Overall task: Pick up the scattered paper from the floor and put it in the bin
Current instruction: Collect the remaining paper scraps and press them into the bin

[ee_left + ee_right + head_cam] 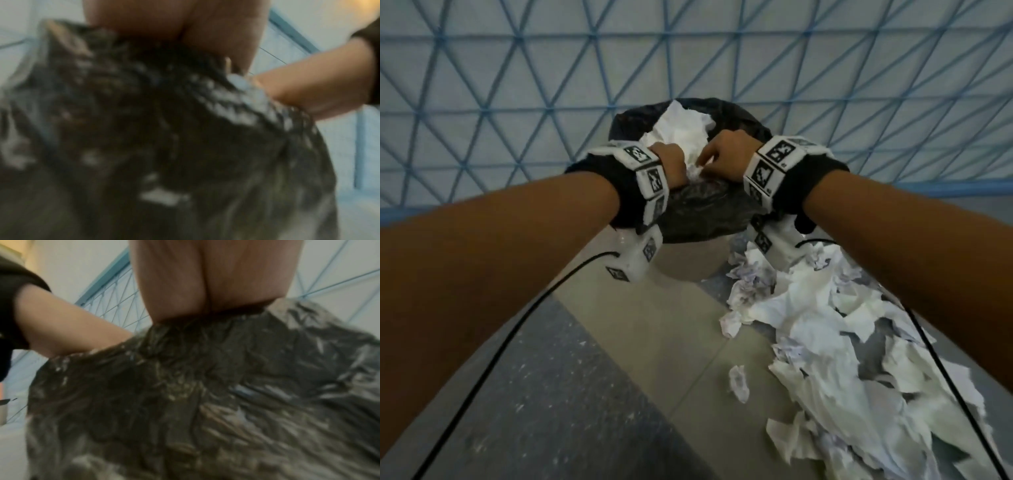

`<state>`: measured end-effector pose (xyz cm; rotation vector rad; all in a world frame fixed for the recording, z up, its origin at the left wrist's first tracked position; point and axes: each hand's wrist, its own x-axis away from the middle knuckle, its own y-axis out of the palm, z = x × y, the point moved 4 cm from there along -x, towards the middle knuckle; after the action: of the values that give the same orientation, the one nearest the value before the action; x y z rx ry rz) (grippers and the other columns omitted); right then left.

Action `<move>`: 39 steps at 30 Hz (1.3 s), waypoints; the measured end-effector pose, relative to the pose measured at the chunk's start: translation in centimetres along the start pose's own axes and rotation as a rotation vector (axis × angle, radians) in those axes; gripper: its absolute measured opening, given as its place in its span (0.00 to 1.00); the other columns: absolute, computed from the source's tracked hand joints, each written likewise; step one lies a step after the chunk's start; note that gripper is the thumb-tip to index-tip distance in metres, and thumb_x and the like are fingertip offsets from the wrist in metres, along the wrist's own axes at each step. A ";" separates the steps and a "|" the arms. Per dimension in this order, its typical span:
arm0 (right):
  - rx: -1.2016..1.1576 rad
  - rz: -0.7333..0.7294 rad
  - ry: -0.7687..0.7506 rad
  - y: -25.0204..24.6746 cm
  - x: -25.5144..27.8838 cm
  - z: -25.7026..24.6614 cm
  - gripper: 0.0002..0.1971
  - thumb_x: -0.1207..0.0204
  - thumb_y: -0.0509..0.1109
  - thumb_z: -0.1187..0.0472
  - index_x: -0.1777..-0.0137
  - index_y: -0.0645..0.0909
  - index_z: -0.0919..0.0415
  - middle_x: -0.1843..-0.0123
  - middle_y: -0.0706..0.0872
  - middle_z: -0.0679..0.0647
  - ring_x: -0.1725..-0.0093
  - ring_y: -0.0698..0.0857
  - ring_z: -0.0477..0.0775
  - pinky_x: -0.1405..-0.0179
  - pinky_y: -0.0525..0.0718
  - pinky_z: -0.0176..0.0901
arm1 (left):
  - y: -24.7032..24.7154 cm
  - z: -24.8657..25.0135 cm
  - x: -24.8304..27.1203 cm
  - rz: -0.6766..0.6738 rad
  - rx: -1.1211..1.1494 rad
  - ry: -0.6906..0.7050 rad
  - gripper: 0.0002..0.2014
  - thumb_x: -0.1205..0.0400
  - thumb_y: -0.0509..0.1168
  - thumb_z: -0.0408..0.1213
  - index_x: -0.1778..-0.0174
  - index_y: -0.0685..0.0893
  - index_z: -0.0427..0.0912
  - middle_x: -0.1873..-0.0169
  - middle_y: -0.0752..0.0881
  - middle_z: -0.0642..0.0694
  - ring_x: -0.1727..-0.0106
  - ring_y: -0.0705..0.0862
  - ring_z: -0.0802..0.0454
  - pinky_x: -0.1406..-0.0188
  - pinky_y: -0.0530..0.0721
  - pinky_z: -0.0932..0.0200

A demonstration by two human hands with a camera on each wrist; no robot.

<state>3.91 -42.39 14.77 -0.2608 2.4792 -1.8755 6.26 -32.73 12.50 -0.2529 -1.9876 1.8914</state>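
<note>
The bin (681, 260) is a shiny round can lined with a black bag (698, 212), standing against the wall. A big wad of crumpled white paper (681, 126) fills its mouth. Both hands are over the near rim. My left hand (671, 161) is curled into the wad's near edge and my right hand (726, 150) grips it with bent fingers beside it. The wrist views show only the black bag (164, 129) (205, 394) under each palm; the fingers are hidden there. A large pile of scattered paper (825, 325) lies on the floor at the right.
A small paper ball (738, 382) lies apart from the pile on the grey tiled floor. A wall with a blue triangle pattern (517, 85) rises just behind the bin. Black cables (500, 342) trail from both wrist cameras.
</note>
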 end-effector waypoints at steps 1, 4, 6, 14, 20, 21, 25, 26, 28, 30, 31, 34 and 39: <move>-0.005 0.017 -0.007 0.0 0.0 0.1 0.18 0.23 0.67 0.55 0.35 0.81 0.60 0.31 0.81 0.61 0.32 0.79 0.62 0.30 0.73 0.46 | -0.7 0.4 0.3 0.019 0.020 0.014 0.15 0.16 0.59 0.40 0.41 0.82 0.36 0.33 0.80 0.32 0.32 0.78 0.36 0.38 0.75 0.52; -0.055 0.190 0.008 -0.3 0.7 1.0 0.19 0.23 0.63 0.53 0.32 0.76 0.54 0.32 0.81 0.62 0.33 0.80 0.62 0.33 0.76 0.47 | -3.4 1.1 2.8 0.179 0.172 0.052 0.20 0.16 0.58 0.42 0.29 0.76 0.41 0.27 0.75 0.35 0.28 0.73 0.37 0.32 0.67 0.57; -0.040 0.375 -0.017 -0.7 2.3 1.6 0.22 0.22 0.60 0.49 0.29 0.72 0.54 0.33 0.82 0.60 0.33 0.79 0.61 0.35 0.75 0.47 | -3.6 0.9 4.4 0.297 0.174 0.064 0.20 0.18 0.58 0.46 0.29 0.78 0.48 0.29 0.77 0.34 0.31 0.75 0.33 0.30 0.74 0.47; 0.160 0.398 -0.309 2.4 14.0 5.3 0.28 0.24 0.53 0.44 0.32 0.73 0.63 0.34 0.78 0.64 0.35 0.74 0.64 0.35 0.67 0.52 | 0.4 5.9 14.6 0.668 0.328 0.544 0.13 0.22 0.61 0.32 0.45 0.85 0.38 0.51 0.78 0.31 0.46 0.70 0.44 0.45 0.69 0.57; 0.168 -0.049 -0.515 12.4 22.8 10.4 0.15 0.23 0.55 0.56 0.58 0.83 0.59 0.57 0.85 0.59 0.59 0.83 0.60 0.60 0.84 0.48 | 14.6 15.5 20.6 -0.110 0.394 0.739 0.15 0.21 0.54 0.40 0.50 0.86 0.45 0.51 0.84 0.43 0.49 0.83 0.46 0.54 0.86 0.50; 0.176 -0.098 -0.546 13.7 23.9 11.0 0.15 0.24 0.55 0.56 0.60 0.83 0.57 0.59 0.85 0.56 0.61 0.82 0.57 0.62 0.83 0.45 | 16.5 16.6 20.8 -0.229 0.393 0.673 0.15 0.19 0.55 0.38 0.44 0.85 0.45 0.44 0.82 0.43 0.42 0.80 0.46 0.44 0.83 0.48; 0.191 -0.158 -0.539 16.2 27.1 13.1 0.11 0.27 0.57 0.57 0.61 0.81 0.56 0.61 0.84 0.53 0.59 0.71 0.49 0.63 0.76 0.38 | 21.0 20.2 22.4 -0.447 0.357 0.601 0.22 0.18 0.60 0.41 0.27 0.71 0.53 0.27 0.68 0.46 0.28 0.66 0.46 0.28 0.72 0.53; 0.154 -0.140 -0.481 16.2 27.6 14.1 0.11 0.27 0.57 0.57 0.60 0.81 0.57 0.61 0.84 0.54 0.58 0.69 0.49 0.62 0.75 0.38 | 21.8 20.9 22.7 -0.430 0.335 0.633 0.24 0.20 0.61 0.43 0.26 0.69 0.55 0.26 0.67 0.46 0.28 0.66 0.44 0.29 0.73 0.49; 0.071 -0.118 -0.329 15.7 28.4 15.9 0.12 0.28 0.57 0.55 0.54 0.81 0.57 0.58 0.84 0.56 0.55 0.73 0.51 0.58 0.82 0.45 | 23.0 22.0 23.1 -0.390 0.253 0.669 0.25 0.24 0.64 0.47 0.29 0.71 0.57 0.27 0.70 0.45 0.31 0.71 0.39 0.36 0.79 0.41; 0.074 -0.224 -0.228 16.0 29.2 17.2 0.17 0.26 0.63 0.49 0.40 0.79 0.53 0.46 0.82 0.58 0.46 0.77 0.58 0.47 0.84 0.54 | 23.6 22.7 23.3 -0.369 0.190 0.643 0.23 0.31 0.69 0.50 0.38 0.79 0.58 0.33 0.78 0.44 0.40 0.79 0.37 0.52 0.86 0.42; 0.120 -0.324 -0.217 16.5 29.5 17.5 0.24 0.27 0.66 0.45 0.32 0.74 0.50 0.38 0.78 0.59 0.41 0.75 0.61 0.41 0.81 0.55 | 23.8 22.9 23.2 -0.345 0.176 0.631 0.19 0.33 0.69 0.50 0.45 0.83 0.59 0.38 0.82 0.46 0.47 0.83 0.38 0.60 0.88 0.46; 0.328 -0.572 -0.224 18.4 30.2 17.2 0.37 0.33 0.72 0.41 0.25 0.65 0.44 0.24 0.68 0.60 0.32 0.71 0.68 0.36 0.78 0.59 | 23.6 23.0 22.4 -0.247 0.187 0.647 0.14 0.33 0.57 0.47 0.64 0.89 0.57 0.58 0.89 0.51 0.60 0.81 0.48 0.67 0.86 0.63; 0.137 -0.493 -0.171 19.4 29.0 16.1 0.17 0.33 0.67 0.73 0.44 0.79 0.63 0.38 0.79 0.65 0.43 0.79 0.66 0.49 0.84 0.58 | 22.1 20.4 20.1 -0.248 0.421 0.458 0.13 0.24 0.61 0.31 0.47 0.86 0.42 0.45 0.85 0.45 0.40 0.79 0.43 0.41 0.68 0.61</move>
<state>-25.07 -56.91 -5.84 -1.0608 2.3056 -2.0584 -22.98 -42.08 -6.72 -0.2751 -1.2339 1.8345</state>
